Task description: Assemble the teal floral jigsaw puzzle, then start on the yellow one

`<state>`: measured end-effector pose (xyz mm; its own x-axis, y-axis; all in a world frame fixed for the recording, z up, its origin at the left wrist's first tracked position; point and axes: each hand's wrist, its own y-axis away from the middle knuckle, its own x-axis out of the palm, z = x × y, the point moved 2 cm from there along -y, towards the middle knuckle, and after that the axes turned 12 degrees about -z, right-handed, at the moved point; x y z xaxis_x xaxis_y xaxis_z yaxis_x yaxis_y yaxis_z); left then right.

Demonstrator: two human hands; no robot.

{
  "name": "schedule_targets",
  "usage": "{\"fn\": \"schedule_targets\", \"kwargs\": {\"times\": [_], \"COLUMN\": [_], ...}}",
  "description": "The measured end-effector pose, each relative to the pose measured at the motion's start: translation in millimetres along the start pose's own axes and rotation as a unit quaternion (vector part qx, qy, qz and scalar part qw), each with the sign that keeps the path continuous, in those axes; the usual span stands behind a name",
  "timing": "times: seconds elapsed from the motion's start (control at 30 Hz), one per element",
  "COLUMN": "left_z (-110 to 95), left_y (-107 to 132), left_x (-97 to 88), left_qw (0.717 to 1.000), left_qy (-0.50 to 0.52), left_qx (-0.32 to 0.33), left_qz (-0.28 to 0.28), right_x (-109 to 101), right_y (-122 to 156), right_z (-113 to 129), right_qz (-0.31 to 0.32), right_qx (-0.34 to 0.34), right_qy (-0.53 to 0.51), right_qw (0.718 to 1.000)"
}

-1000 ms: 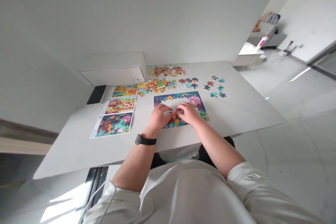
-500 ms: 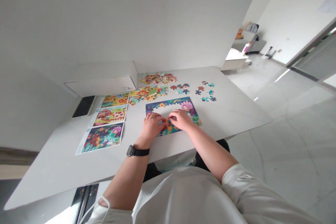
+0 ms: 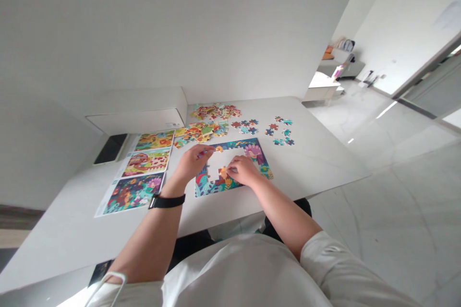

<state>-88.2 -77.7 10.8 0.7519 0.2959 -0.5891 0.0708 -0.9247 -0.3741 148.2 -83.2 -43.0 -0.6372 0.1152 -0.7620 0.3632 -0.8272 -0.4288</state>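
Observation:
A partly assembled jigsaw puzzle [image 3: 252, 152] lies on the table, its border joined around an open white middle. My left hand [image 3: 192, 160], with a black watch strap at the wrist, is over the puzzle's upper left corner. Its thumb and fingers are pinched together; whether a piece is between them I cannot make out. My right hand [image 3: 243, 170] rests at the lower inner edge, its fingertips closed on an orange puzzle piece [image 3: 224, 172] beside the joined bottom row.
Loose pieces [image 3: 245, 127] and more pieces [image 3: 281, 132] lie behind the puzzle. Two mixed heaps, one a yellow-orange pile [image 3: 201, 132], sit near a white box [image 3: 135, 120]. Printed picture sheets [image 3: 135, 192] and a dark phone-like slab [image 3: 111, 148] are on the left.
My left hand has moved from the bottom row up and left to the upper left corner. My right hand stays at the lower inner edge, slightly lower in view.

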Motion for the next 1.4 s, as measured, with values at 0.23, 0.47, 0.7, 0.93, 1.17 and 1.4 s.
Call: {"fn": "schedule_targets", "kwargs": {"times": [0.23, 0.47, 0.7, 0.93, 1.17, 1.4], "left_z": [25, 28, 30, 36, 34, 43], "left_y": [4, 5, 1, 1, 2, -1], "left_x": [11.2, 14.6, 13.6, 16.9, 20.8, 24.0], "left_qw": [0.985, 0.985, 0.983, 0.990, 0.991, 0.988], "left_qy": [-0.009, 0.049, 0.063, 0.041, 0.036, 0.048], "left_qx": [-0.107, -0.127, -0.139, -0.107, -0.108, -0.122], "left_qz": [-0.134, -0.108, -0.105, -0.085, -0.077, -0.080], "right_x": [2, 1, -45, -139, -192, -183], "right_y": [-1, -3, -11, -12, -7, -31], "right_z": [-1, 1, -40, -158, -242, -264], "right_qz": [-0.021, -0.062, -0.209, -0.297, -0.184, -0.068], "right_qx": [-0.020, -0.032, 0.126, 0.322, 0.449, 0.424], "right_qy": [-0.063, -0.111, -0.191, -0.016, 0.138, 0.195], "right_qw": [0.998, 0.991, 0.951, 0.899, 0.863, 0.882]}}
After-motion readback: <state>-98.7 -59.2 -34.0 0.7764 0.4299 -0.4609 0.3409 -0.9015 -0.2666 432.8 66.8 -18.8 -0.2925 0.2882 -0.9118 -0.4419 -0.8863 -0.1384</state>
